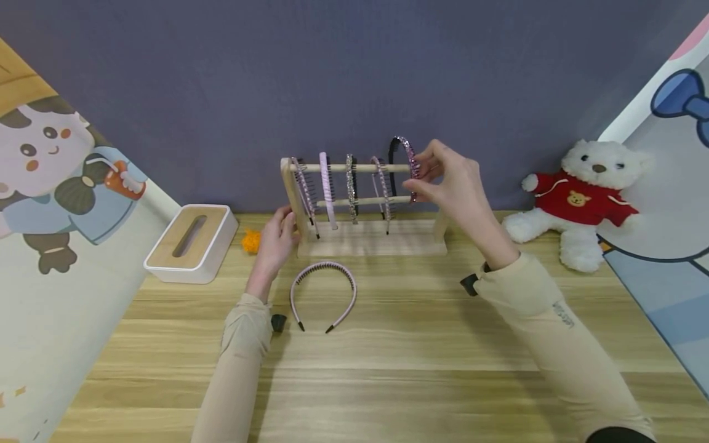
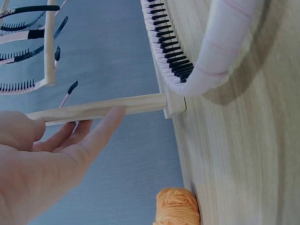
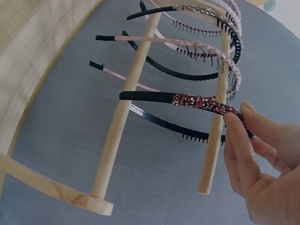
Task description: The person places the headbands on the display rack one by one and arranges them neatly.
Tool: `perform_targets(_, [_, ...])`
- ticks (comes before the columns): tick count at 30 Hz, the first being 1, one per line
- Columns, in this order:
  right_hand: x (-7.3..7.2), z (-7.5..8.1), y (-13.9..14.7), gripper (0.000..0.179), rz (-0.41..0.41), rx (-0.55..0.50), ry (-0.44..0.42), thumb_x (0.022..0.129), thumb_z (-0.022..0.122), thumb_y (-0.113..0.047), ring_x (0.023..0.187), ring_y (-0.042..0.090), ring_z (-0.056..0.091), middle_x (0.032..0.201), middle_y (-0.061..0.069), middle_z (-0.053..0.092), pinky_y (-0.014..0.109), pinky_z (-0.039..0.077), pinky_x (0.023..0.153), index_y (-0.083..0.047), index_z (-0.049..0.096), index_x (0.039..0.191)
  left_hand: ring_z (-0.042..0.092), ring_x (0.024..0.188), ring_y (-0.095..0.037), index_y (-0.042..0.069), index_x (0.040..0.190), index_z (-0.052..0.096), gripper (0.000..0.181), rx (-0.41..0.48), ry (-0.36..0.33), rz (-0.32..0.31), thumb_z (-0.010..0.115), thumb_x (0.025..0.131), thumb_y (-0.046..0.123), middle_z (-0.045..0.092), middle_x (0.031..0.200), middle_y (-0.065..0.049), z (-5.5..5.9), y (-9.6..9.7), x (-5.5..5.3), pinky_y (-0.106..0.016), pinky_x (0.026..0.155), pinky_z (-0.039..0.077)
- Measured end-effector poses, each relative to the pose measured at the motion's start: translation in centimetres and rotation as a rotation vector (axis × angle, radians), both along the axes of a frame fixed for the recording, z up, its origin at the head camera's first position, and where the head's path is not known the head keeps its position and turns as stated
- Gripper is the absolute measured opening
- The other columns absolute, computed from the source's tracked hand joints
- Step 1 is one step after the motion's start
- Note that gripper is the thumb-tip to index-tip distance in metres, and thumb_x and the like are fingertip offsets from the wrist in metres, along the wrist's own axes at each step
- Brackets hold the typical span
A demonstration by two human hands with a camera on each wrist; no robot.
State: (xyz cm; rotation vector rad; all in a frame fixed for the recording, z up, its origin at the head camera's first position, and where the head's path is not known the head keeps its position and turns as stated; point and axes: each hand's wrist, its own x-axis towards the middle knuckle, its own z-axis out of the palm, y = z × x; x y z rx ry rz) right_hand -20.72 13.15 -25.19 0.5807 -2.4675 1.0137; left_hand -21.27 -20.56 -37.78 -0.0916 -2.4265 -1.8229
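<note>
A wooden headband rack (image 1: 371, 240) stands against the dark wall with several headbands along its upper bar. My left hand (image 1: 277, 237) holds its left upright (image 2: 93, 110), the index finger lying along the wood. At the rack's other end, my right hand (image 1: 451, 178) pinches a black headband with pink and purple glitter (image 3: 197, 101) between thumb and fingers. That headband loops around the bars. Left of it hang a pink beaded one (image 1: 383, 191), a silver glitter one (image 1: 351, 184) and a smooth pink one (image 1: 327, 191). A pale pink toothed headband (image 1: 324, 264) lies on the table before the rack.
On the left stands a white tissue box (image 1: 213, 252) with a wooden lid. An orange ball of yarn (image 1: 251, 241) sits between it and my left hand. A white teddy bear in a red sweater (image 1: 587, 197) sits at the right against the wall.
</note>
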Motion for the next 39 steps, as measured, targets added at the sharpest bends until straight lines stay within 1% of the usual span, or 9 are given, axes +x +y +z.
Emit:
perform_targets(3, [-0.1, -0.4, -0.1, 0.033, 0.012, -0.011, -0.017, 0.091, 0.087, -0.007, 0.089, 0.03, 0.076, 0.098, 0.015, 0.074, 0.014, 0.059, 0.065, 0.002, 0.066, 0.114, 0.053, 0.139, -0.047, -0.007, 0.159, 0.04, 0.048, 0.005, -0.001, -0.005, 0.037, 0.119, 0.019, 0.046, 0.156, -0.031, 0.0, 0.0, 0.1, -0.051, 0.112, 0.055])
perform_targets(5, [-0.1, -0.7, -0.2, 0.033, 0.02, -0.018, -0.024, 0.091, 0.088, -0.006, 0.088, 0.03, 0.075, 0.097, 0.016, 0.074, 0.01, 0.056, 0.063, 0.003, 0.066, 0.114, 0.053, 0.139, -0.047, -0.007, 0.159, 0.04, 0.048, 0.005, -0.001, -0.005, 0.037, 0.119, 0.02, 0.046, 0.156, -0.031, 0.0, 0.0, 0.0, -0.051, 0.112, 0.055])
perform_targets(7, [0.0, -0.9, -0.3, 0.032, 0.022, -0.017, -0.03, 0.091, 0.087, -0.007, 0.087, 0.03, 0.075, 0.097, 0.015, 0.073, 0.014, 0.059, 0.064, 0.002, 0.066, 0.113, 0.053, 0.139, -0.047, -0.007, 0.159, 0.04, 0.048, 0.004, -0.002, -0.004, 0.037, 0.119, 0.02, 0.046, 0.156, -0.031, 0.0, 0.0, 0.1, -0.05, 0.112, 0.055])
perform_targets(11, [0.0, -1.2, -0.3, 0.032, 0.019, -0.001, -0.049, 0.092, 0.087, -0.008, 0.087, 0.029, 0.075, 0.096, 0.015, 0.073, 0.034, 0.067, 0.068, 0.002, 0.065, 0.113, 0.053, 0.139, -0.046, -0.006, 0.16, 0.04, 0.049, -0.003, -0.003, -0.002, 0.036, 0.119, 0.02, 0.046, 0.157, -0.031, 0.1, 0.0, 0.1, -0.05, 0.111, 0.055])
perform_targets(13, [0.1, -1.4, -0.4, 0.033, 0.016, 0.011, -0.059, 0.092, 0.087, -0.009, 0.087, 0.03, 0.075, 0.096, 0.015, 0.073, 0.042, 0.067, 0.07, 0.002, 0.065, 0.114, 0.053, 0.139, -0.046, -0.006, 0.16, 0.04, 0.048, -0.005, -0.003, -0.002, 0.036, 0.119, 0.02, 0.046, 0.157, -0.031, 0.1, 0.0, 0.2, -0.05, 0.111, 0.055])
perform_targets(15, [0.1, -1.5, -0.4, 0.033, 0.015, 0.019, -0.065, 0.092, 0.087, -0.01, 0.087, 0.03, 0.074, 0.096, 0.015, 0.073, 0.046, 0.066, 0.072, 0.002, 0.065, 0.114, 0.053, 0.139, -0.046, -0.006, 0.16, 0.04, 0.049, -0.008, -0.004, -0.001, 0.036, 0.119, 0.02, 0.046, 0.157, -0.031, 0.1, 0.0, 0.2, -0.05, 0.111, 0.055])
perform_targets(24, [0.1, -1.9, -0.6, 0.037, 0.006, 0.011, -0.046, 0.091, 0.089, -0.008, 0.087, 0.033, 0.075, 0.098, 0.017, 0.073, 0.05, 0.064, 0.077, 0.003, 0.066, 0.117, 0.053, 0.14, -0.046, -0.005, 0.16, 0.04, 0.049, -0.017, -0.002, 0.002, 0.036, 0.119, 0.021, 0.045, 0.158, -0.03, 0.1, 0.0, 0.3, -0.05, 0.111, 0.056])
perform_targets(32, [0.6, -1.6, -0.3, 0.047, -0.027, 0.004, -0.09, 0.093, 0.088, -0.014, 0.092, 0.032, 0.073, 0.103, 0.017, 0.074, 0.049, 0.062, 0.075, 0.001, 0.063, 0.13, 0.053, 0.139, -0.047, -0.006, 0.16, 0.041, 0.049, -0.022, 0.004, -0.001, 0.036, 0.119, 0.022, 0.046, 0.157, -0.031, 0.1, 0.0, 0.2, -0.051, 0.11, 0.056])
perform_targets(39, [1.3, -1.1, -0.1, 0.049, -0.029, 0.009, -0.114, 0.096, 0.085, -0.02, 0.095, 0.032, 0.072, 0.109, 0.017, 0.074, 0.05, 0.062, 0.078, 0.0, 0.062, 0.134, 0.053, 0.139, -0.047, -0.006, 0.16, 0.039, 0.049, -0.026, 0.004, -0.001, 0.036, 0.119, 0.021, 0.045, 0.158, -0.031, 0.1, 0.0, 0.2, -0.052, 0.111, 0.055])
